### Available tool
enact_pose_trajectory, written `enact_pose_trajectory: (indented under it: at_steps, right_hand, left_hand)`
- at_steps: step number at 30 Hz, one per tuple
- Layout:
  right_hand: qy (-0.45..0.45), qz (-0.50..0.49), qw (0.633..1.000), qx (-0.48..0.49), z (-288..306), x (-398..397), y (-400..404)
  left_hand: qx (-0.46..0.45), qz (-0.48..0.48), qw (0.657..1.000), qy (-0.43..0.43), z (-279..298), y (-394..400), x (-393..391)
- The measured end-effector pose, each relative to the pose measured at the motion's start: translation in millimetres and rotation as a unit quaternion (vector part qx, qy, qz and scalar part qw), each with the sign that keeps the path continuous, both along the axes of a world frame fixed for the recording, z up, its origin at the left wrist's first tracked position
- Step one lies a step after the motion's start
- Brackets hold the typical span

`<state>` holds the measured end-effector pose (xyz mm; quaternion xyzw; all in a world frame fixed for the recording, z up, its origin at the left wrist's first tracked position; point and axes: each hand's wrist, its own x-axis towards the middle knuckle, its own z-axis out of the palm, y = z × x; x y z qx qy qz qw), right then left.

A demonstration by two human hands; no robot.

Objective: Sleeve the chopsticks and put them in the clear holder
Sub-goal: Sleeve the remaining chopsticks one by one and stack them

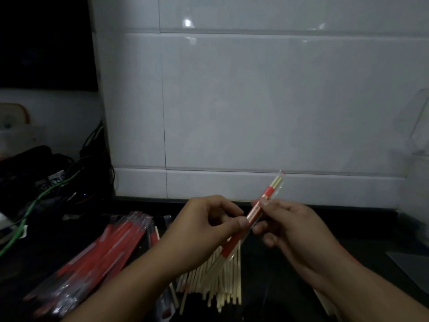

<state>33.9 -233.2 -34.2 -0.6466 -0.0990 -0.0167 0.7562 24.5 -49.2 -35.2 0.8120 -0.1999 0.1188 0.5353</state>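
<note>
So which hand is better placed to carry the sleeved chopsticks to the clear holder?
Probably the right hand: it pinches the sleeved chopsticks, and the clear holder is on its side.

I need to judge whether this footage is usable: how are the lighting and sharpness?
Head view: dim overall, with the left counter almost black; glare spots on the white wall tiles; wide-angle bending of the tile lines; the left hand, right hand and sleeved chopsticks are slightly soft but readable.
</note>
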Motion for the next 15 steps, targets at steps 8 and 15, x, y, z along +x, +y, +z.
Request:
enact_pose_trajectory:
  at_steps: [8, 15]
  right_hand:
    - [-0.028, -0.176, 0.926, -0.334, 11, 42, -84]
    - [0.021, -0.197, 0.808, -0.555, -17, 66, -92]
  left_hand:
    - [0.359, 0.331, 0.873, 0.010, 7, 55, 18]
    - [0.504, 0.272, 0.801, 0.176, -1, 64, 18]
